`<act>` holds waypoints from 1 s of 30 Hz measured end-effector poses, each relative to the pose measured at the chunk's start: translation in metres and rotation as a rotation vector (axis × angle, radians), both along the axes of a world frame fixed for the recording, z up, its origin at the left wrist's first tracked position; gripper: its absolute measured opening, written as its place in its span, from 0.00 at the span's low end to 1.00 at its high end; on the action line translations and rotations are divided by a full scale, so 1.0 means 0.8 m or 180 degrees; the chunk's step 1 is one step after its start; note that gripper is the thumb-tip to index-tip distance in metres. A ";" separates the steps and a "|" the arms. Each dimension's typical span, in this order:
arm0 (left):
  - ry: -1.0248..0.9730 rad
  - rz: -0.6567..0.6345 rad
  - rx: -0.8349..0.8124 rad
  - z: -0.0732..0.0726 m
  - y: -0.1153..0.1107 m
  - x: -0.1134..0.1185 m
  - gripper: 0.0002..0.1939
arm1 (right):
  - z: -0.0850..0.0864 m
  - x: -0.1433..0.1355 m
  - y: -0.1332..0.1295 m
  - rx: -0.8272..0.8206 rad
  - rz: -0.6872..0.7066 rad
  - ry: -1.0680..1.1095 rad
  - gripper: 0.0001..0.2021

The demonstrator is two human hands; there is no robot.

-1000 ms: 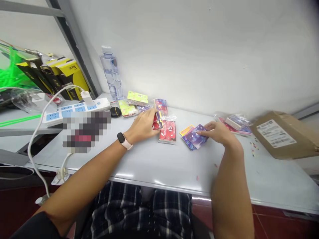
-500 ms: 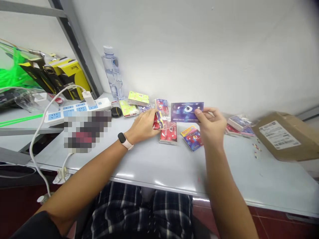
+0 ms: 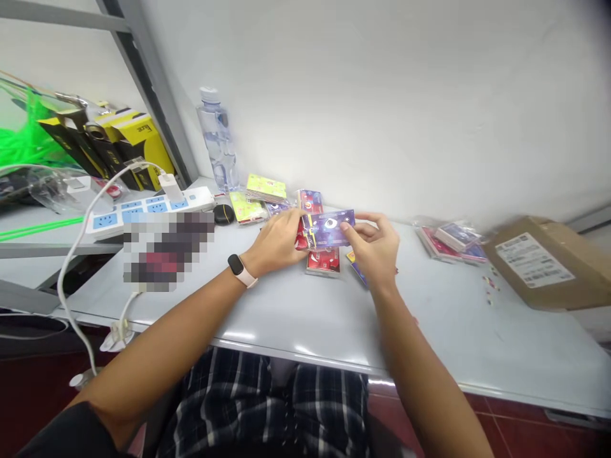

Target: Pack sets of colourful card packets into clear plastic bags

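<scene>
Closed round a few red and yellow cards [image 3: 302, 236], my left hand [image 3: 280, 240] is over the middle of the table. My right hand [image 3: 375, 247] pinches the right end of a blue-purple card [image 3: 329, 228] with an eye on it. The card's left end meets the cards in my left hand. A red card stack [image 3: 323, 262] lies just below them on the table. Partly hidden behind my right hand is a blue and yellow stack [image 3: 356, 267]. Behind my hands sits a red and blue pack [image 3: 310, 200].
Green card packs [image 3: 266, 187] lie near a water bottle [image 3: 218, 143] at the back left, beside a black case [image 3: 223, 214] and a power strip [image 3: 143, 213]. To the right are wrapped packs [image 3: 456, 236] and a cardboard box [image 3: 548, 264].
My right hand has moved left with the blue-purple card, bringing it against the cards in my left hand. My left hand has hardly moved.
</scene>
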State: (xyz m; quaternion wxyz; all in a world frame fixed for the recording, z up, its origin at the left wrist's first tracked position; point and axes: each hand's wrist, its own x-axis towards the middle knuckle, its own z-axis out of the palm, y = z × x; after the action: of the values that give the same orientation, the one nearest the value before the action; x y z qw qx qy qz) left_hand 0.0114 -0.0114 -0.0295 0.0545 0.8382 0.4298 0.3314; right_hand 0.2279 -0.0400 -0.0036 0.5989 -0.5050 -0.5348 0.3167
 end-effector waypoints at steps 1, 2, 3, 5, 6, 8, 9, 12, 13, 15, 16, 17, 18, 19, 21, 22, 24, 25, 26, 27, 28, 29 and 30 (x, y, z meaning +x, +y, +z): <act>0.0000 -0.0038 0.0007 0.000 -0.001 0.000 0.32 | -0.004 -0.004 -0.001 -0.0013 0.0088 0.0043 0.21; 0.0002 -0.0069 0.0022 0.001 -0.001 0.001 0.32 | -0.007 -0.009 -0.001 -0.0023 0.0197 0.0026 0.20; 0.0015 -0.0093 0.0043 0.001 -0.002 0.001 0.31 | -0.011 -0.013 -0.002 -0.0018 0.0325 -0.0092 0.19; 0.0062 -0.0112 0.0080 0.001 -0.003 0.002 0.29 | -0.016 -0.020 -0.005 0.0037 0.0596 -0.0632 0.16; 0.0088 -0.0116 0.0093 0.001 -0.003 0.002 0.28 | -0.017 -0.023 -0.007 0.0088 0.0718 -0.0964 0.17; 0.0102 -0.0112 0.0083 0.001 -0.003 0.003 0.26 | -0.016 -0.025 -0.008 0.0185 0.0904 -0.1456 0.18; 0.0088 -0.0110 0.0071 0.001 -0.002 0.003 0.26 | -0.014 -0.023 -0.008 0.0228 0.0921 -0.1531 0.19; 0.0040 -0.0088 0.0036 0.001 -0.001 0.001 0.29 | -0.004 -0.004 -0.001 0.0310 0.0610 -0.1279 0.17; 0.0040 -0.0082 0.0022 0.001 -0.001 0.000 0.30 | -0.001 0.007 0.003 0.0269 0.0446 -0.1185 0.16; 0.0066 -0.0071 -0.0012 0.001 -0.001 -0.001 0.31 | 0.005 0.037 0.012 0.0177 -0.0045 -0.1056 0.14; 0.0078 -0.0062 -0.0030 0.001 -0.001 -0.001 0.31 | 0.008 0.054 0.016 -0.0057 -0.0158 -0.1254 0.13; 0.0087 -0.0049 -0.0048 0.001 -0.001 -0.001 0.32 | 0.009 0.071 0.020 -0.0338 -0.0324 -0.1554 0.13; 0.0092 -0.0038 -0.0062 0.001 0.000 -0.002 0.32 | 0.010 0.088 0.022 -0.0690 -0.0425 -0.1893 0.13; 0.0090 -0.0032 -0.0071 0.001 0.000 -0.002 0.33 | 0.011 0.104 0.023 -0.1108 -0.0452 -0.2247 0.14; 0.0080 -0.0034 -0.0068 0.001 0.000 -0.002 0.33 | 0.013 0.130 0.023 -0.2014 -0.0395 -0.2866 0.23; 0.0079 -0.0042 -0.0065 0.001 0.001 -0.002 0.34 | 0.013 0.139 0.022 -0.2241 -0.0369 -0.2959 0.26; 0.0080 -0.0057 -0.0061 0.001 0.001 -0.001 0.34 | 0.014 0.151 0.021 -0.2564 -0.0237 -0.3099 0.28; 0.0081 -0.0062 -0.0053 0.000 0.001 -0.001 0.34 | 0.015 0.155 0.020 -0.2652 -0.0163 -0.3130 0.27; 0.0079 -0.0068 -0.0042 0.000 0.001 -0.001 0.34 | 0.015 0.157 0.020 -0.2739 -0.0098 -0.3165 0.26; 0.0075 -0.0069 -0.0033 0.000 0.002 -0.001 0.33 | 0.015 0.158 0.020 -0.2810 -0.0057 -0.3185 0.25; 0.0069 -0.0066 -0.0029 0.000 0.002 -0.001 0.33 | 0.016 0.159 0.020 -0.2850 -0.0049 -0.3179 0.25; 0.0064 -0.0058 -0.0026 0.000 0.002 -0.001 0.33 | 0.017 0.160 0.020 -0.2863 -0.0069 -0.3143 0.25; 0.0063 -0.0052 -0.0029 0.000 0.002 -0.001 0.32 | 0.017 0.160 0.020 -0.2862 -0.0109 -0.3087 0.25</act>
State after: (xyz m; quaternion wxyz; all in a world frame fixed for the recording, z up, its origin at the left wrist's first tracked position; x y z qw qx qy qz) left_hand 0.0105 -0.0099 -0.0298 0.0568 0.8446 0.4249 0.3207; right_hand 0.3562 -0.0238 0.0104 0.0259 -0.7996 -0.5515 0.2363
